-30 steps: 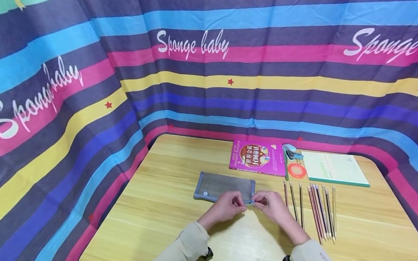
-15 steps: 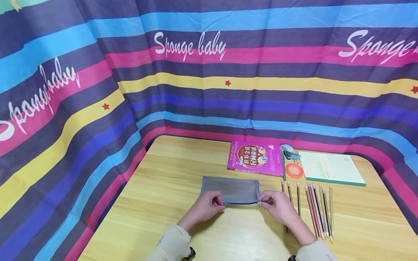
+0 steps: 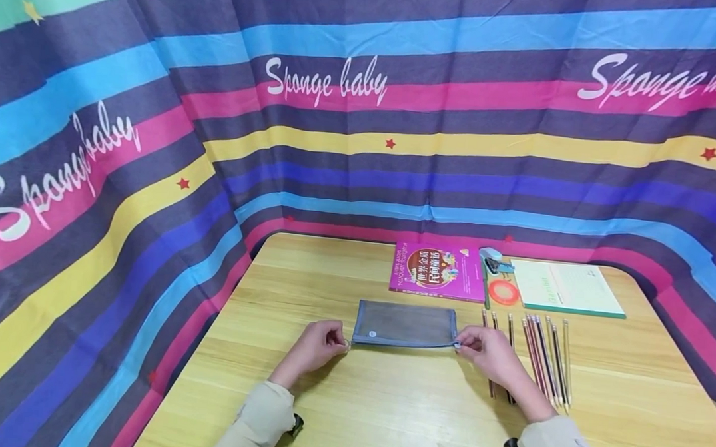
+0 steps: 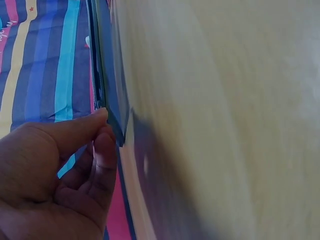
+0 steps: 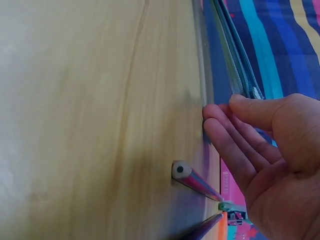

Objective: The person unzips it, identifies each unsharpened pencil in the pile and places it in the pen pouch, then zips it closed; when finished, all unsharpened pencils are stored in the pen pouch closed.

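Note:
A grey-blue mesh pencil pouch (image 3: 405,325) with a small white round mark lies on the table, its zipper edge facing me. At its near left corner my left hand (image 3: 318,345) pinches the zipper pull between thumb and forefinger; the pull itself is mostly hidden. The left wrist view shows the zipper (image 4: 100,75) running away from these fingertips (image 4: 102,117). My right hand (image 3: 489,351) pinches the pouch's near right corner, thumb on top and fingers underneath, as the right wrist view shows beside the zipper tape (image 5: 240,60).
Several pencils (image 3: 546,362) lie right of the pouch, some partly behind the right hand. Farther back are a purple book (image 3: 440,272), an orange ring-shaped item (image 3: 503,292), a blue-and-black small tool (image 3: 497,261) and a pale notebook (image 3: 571,287). A striped curtain (image 3: 360,170) surrounds the wooden table.
My left hand has slid left along the zipper edge, from near the right corner to the left corner. The right hand keeps its corner, shifting slightly right with the pouch.

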Demonstrator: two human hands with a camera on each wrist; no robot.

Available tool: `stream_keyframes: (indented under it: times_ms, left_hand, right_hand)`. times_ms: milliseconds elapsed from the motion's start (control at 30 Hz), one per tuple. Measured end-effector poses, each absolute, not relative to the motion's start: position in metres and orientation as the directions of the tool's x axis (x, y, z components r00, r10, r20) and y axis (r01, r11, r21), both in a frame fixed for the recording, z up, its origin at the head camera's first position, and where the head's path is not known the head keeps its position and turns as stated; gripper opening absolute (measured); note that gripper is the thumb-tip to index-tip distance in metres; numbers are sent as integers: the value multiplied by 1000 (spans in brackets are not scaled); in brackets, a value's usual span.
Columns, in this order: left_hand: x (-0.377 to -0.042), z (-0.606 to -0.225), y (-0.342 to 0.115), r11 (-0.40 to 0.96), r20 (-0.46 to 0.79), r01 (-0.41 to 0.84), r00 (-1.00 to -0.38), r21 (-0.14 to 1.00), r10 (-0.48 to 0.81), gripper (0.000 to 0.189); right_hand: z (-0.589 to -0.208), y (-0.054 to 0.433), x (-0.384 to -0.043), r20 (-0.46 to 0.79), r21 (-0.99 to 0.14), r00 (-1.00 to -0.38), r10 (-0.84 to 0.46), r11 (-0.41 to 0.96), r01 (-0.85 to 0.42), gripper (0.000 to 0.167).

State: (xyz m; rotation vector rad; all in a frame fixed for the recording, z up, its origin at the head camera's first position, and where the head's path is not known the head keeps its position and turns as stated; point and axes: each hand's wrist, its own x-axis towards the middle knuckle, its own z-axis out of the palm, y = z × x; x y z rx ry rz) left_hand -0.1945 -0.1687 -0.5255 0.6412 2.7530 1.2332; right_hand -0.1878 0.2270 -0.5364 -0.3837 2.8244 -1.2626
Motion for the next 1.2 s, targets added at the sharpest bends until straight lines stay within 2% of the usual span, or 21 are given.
stream_keyframes:
  times_ms: [167,933,1200]
  left_hand:
    - [-198,-528,-167,613,90,337,-914,715,397,21]
    - [-196,-529,-166,652,81,335,-918,680,388,17]
    - [-192,-528,-155,698,149,375,-920,610,363,20]
  right_hand:
    - [-537,226,-187,61,-747,-978,-200,641,-177,13]
    - [-539,221,-187,46,-731,-983,-180,665,-156,16]
    - [-538,217,-188,66,-713,-981,-180,680,-173,17]
